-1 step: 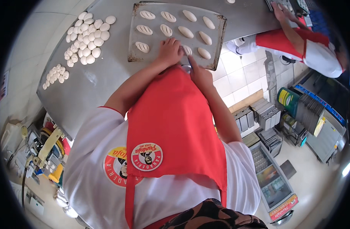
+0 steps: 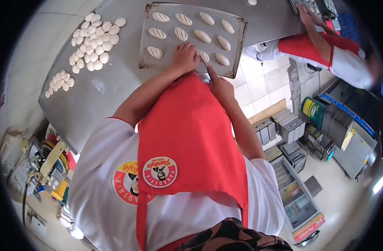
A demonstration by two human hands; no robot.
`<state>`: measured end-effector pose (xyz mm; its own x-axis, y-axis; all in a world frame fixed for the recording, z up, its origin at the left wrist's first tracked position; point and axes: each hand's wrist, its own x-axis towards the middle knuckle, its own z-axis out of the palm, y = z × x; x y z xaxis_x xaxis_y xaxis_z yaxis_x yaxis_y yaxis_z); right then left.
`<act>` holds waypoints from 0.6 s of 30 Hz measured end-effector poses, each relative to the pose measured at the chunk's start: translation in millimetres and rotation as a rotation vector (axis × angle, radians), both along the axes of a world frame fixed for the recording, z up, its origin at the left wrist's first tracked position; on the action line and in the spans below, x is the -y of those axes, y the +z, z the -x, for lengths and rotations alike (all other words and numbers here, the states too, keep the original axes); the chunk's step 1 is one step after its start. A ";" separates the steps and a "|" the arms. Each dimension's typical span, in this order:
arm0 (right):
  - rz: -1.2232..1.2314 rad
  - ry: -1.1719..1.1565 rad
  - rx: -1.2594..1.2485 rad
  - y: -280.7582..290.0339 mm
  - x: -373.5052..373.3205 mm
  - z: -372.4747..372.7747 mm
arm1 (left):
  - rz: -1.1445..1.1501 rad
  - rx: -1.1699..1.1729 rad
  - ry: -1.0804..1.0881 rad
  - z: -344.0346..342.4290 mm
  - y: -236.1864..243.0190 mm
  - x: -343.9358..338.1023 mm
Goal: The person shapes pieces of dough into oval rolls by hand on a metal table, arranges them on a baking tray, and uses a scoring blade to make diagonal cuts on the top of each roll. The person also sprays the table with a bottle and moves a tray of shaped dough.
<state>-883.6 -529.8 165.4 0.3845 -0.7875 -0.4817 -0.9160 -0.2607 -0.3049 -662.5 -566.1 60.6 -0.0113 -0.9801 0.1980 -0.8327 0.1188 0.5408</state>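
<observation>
On a worn metal baking tray (image 2: 151, 8) lie oval pieces of pale dough in rows. Those on the left, such as this scored dough piece (image 2: 158, 33), carry slanting cuts; the ones on the right, such as this smooth dough piece (image 2: 202, 36), have plain tops. My left hand (image 2: 185, 57) rests over the tray's near row, fingers extended, beside a dough piece (image 2: 204, 56) with cut marks. In my right hand (image 2: 221, 87) is a slim knife (image 2: 211, 72), its blade at that piece's near end. Whatever lies beneath my left palm is hidden.
Many round dough balls (image 2: 98, 41) and a cluster of smaller dough balls (image 2: 60, 81) sit on the metal table (image 2: 95, 98) to the left. At the far right a co-worker in a red apron (image 2: 302, 49) handles another tray (image 2: 315, 7). Stacked pans (image 2: 288, 125) stand on the floor.
My right hand and the knife have drawn slightly toward me, while my left hand keeps its place. The whole view has shifted a little, and the co-worker has moved slightly.
</observation>
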 end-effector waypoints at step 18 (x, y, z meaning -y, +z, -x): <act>0.016 -0.050 0.016 8.7 71.5 9.1 | 0.011 0.105 -0.028 -11.2 12.7 88.5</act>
<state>-892.8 -601.3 174.1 0.3514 -0.8137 -0.4630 -0.9233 -0.2193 -0.3154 -651.4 -654.6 73.3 -0.0601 -0.9770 0.2047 -0.8810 0.1484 0.4492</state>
